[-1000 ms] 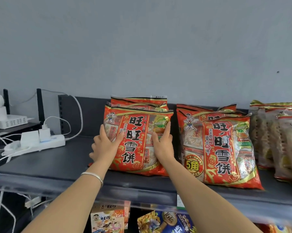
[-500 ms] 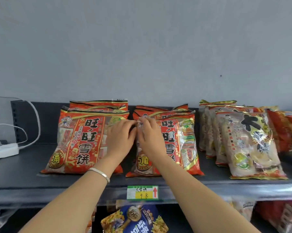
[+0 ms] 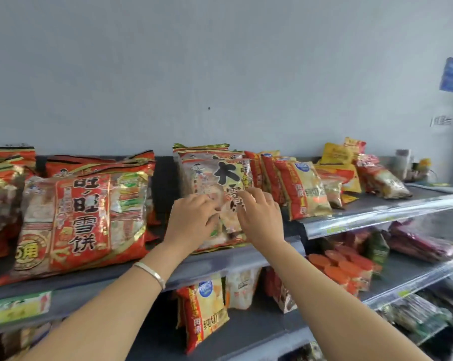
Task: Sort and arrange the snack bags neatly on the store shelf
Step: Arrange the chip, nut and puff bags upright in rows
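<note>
A pale yellow rice-cracker bag stands at the front of a short row on the top shelf. My left hand lies on its lower left front, and my right hand lies on its right front with the fingers spread. Neither hand visibly closes round the bag. Left of them stands a large red rice-cracker bag with more red bags behind it. The lower part of the pale bag is hidden by my hands.
Red-and-gold chip bags stand just right of the pale bag, with loose yellow bags further right. A price tag is on the shelf's front edge. Lower shelves hold more snack bags. A grey wall rises behind.
My view and both hands have shifted right, from the red bags over to the pale yellow bag. The power strip at the left has gone out of view.
</note>
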`<state>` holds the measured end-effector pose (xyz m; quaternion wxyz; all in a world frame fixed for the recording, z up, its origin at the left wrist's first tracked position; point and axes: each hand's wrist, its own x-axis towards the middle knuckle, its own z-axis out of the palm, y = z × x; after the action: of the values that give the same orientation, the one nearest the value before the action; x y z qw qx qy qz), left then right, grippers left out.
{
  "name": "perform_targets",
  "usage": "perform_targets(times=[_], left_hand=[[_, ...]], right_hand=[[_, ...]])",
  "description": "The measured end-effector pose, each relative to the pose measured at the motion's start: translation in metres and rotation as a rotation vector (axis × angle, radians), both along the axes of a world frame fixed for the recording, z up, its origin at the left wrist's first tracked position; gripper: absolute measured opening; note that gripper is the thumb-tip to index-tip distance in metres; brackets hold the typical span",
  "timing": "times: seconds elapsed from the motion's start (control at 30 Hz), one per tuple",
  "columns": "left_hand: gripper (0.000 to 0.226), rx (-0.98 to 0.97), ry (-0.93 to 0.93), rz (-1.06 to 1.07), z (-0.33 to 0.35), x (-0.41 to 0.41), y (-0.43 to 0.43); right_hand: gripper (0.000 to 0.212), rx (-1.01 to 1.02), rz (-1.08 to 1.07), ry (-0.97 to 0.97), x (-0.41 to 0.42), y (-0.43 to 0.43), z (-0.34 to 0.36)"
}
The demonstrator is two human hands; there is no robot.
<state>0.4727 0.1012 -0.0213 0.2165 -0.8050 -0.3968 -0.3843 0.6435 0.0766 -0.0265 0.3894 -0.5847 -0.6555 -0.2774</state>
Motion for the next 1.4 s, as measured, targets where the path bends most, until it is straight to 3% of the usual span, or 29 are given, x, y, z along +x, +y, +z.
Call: perform_targets(times=[0.33, 0.4, 0.6, 1.07, 1.4], left_hand=[[0.011, 0.028, 0.14, -0.255, -0.011, 0.194, 0.026], [0.018, 0.02, 0.163, -0.28, -0.011, 0.227, 0.037], [0.008, 0.046, 0.178, -0.465, -0.003, 0.332, 0.072], [0.027, -0.035, 0.268, -0.337, 0.002, 0.496, 0.134], [0.034, -0.076, 0.211, -0.093, 0.006, 0.558, 0.163]], right_hand=[[0.026, -0.056, -0.343, 0.03, 0.197, -0.019, -0.022], [0.028, -0.069, -0.38, 0.036, 0.23, -0.015, -0.024], [0.029, -0.119, -0.422, 0.067, 0.318, 0.011, -0.019], [0.032, -0.176, -0.421, 0.037, 0.474, 0.076, -0.006], [0.027, -0.148, -0.169, -0.154, 0.574, 0.133, 0.007]])
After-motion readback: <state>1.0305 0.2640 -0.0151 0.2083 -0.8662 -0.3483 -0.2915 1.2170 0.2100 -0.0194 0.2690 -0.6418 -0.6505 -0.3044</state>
